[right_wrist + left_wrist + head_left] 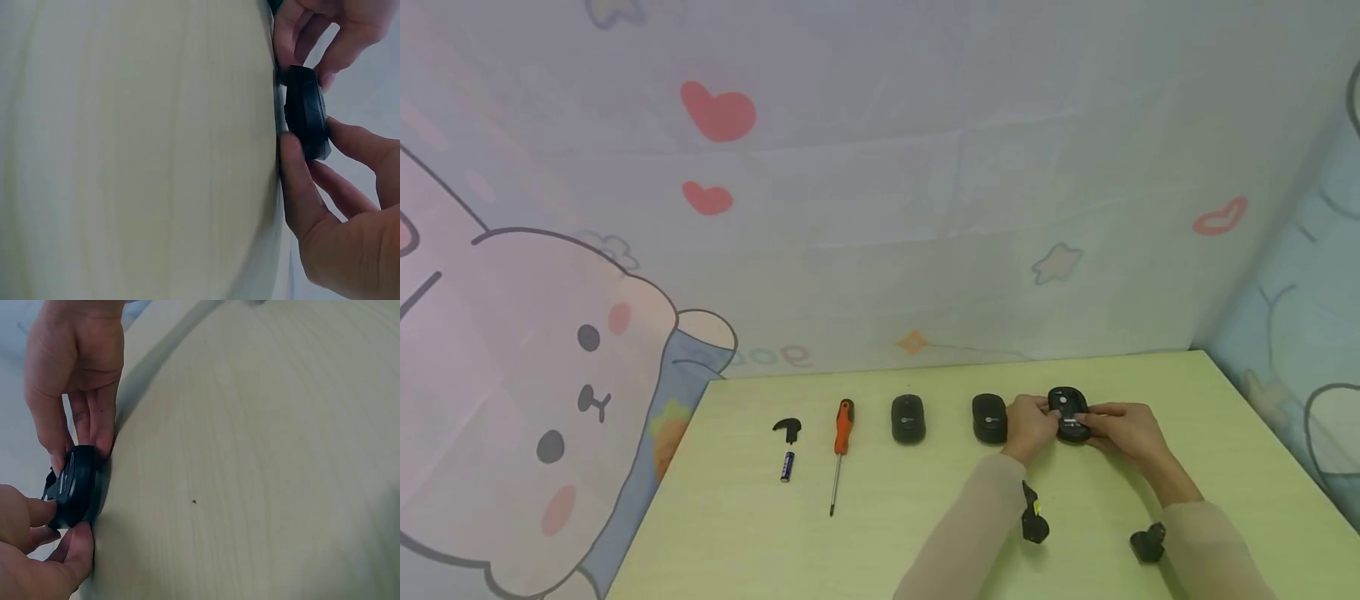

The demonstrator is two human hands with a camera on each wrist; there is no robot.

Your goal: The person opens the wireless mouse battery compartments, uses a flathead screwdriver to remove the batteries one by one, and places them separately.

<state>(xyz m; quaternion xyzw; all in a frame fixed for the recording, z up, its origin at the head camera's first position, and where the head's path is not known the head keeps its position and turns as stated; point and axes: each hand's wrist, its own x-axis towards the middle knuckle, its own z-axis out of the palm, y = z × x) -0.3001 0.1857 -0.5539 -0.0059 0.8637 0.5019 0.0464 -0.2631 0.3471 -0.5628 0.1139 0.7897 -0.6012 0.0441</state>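
Observation:
A black computer mouse (1066,400) lies underside up between my two hands near the right part of the table. My left hand (1032,427) pinches its left side, the thumb over the underside. From the right, my right hand (1127,432) grips the opposite side with thumb and fingers. The wrist views show the same mouse (78,481) from the side, tilted, with fingers at both ends. Just left of my left hand a second black mouse (989,417) stands right side up. A third black mouse (908,418) is farther left.
An orange-handled screwdriver (844,429) lies left of the mice, tip toward me. Beyond it are a small battery (787,467) and a black hooked piece (788,429). The pale table (865,542) ends at a patterned cloth backdrop (880,208).

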